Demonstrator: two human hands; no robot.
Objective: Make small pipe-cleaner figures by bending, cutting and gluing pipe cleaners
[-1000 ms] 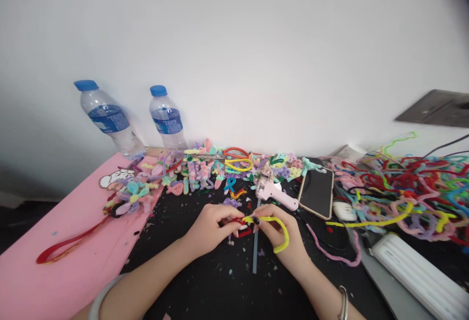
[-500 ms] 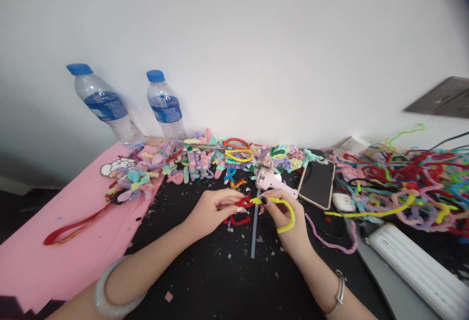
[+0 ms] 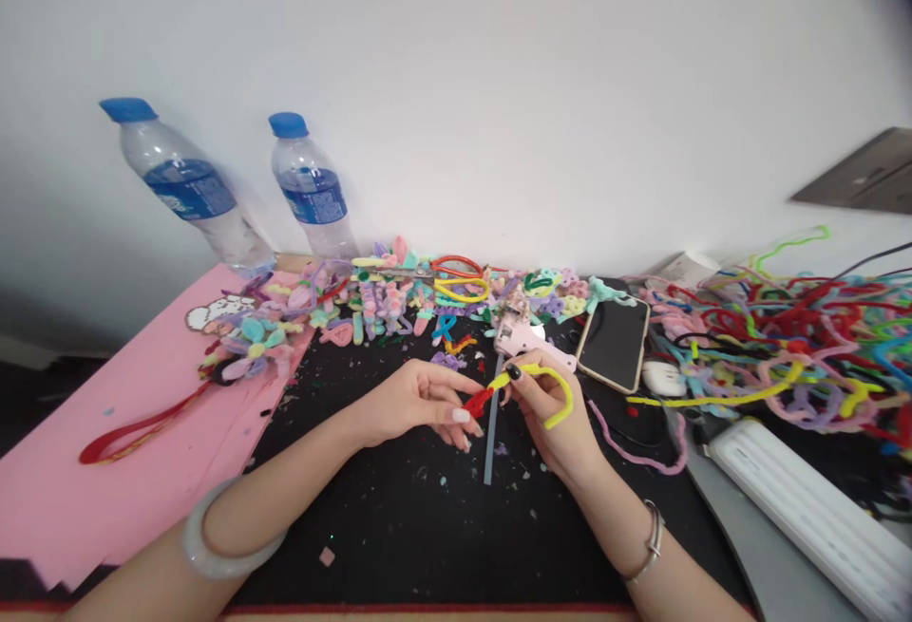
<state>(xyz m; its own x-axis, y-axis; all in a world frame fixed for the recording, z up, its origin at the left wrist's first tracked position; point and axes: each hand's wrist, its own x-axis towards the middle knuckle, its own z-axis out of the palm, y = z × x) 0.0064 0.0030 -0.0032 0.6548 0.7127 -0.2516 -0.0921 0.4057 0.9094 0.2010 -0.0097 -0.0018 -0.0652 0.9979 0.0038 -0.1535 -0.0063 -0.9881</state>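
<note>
My right hand (image 3: 560, 413) pinches a fuzzy yellow pipe cleaner (image 3: 560, 385) between thumb and forefinger; its free end curls down over the hand. At its left end the yellow stem joins a short red pipe cleaner piece (image 3: 479, 402). The thumb and forefinger of my left hand (image 3: 413, 404) close around that red end, with the other fingers loosely curled below. Behind the hands lies a pink hot glue gun (image 3: 531, 339), and a translucent glue stick (image 3: 491, 442) extends from it toward me between my hands.
Scissors (image 3: 460, 280) with red and yellow handles rest on a pile of pipe cleaner pieces. Farther right are a phone (image 3: 613, 347), a white mouse (image 3: 662, 378), tangled pipe cleaners (image 3: 798, 318) and a white power strip (image 3: 805, 499). Two bottles (image 3: 310, 190) stand left, behind pink paper (image 3: 157, 413).
My left hand has shifted slightly lower and its fingers have loosened and spread. The joined red and yellow piece now tilts, red end lower. The view has shifted a little.
</note>
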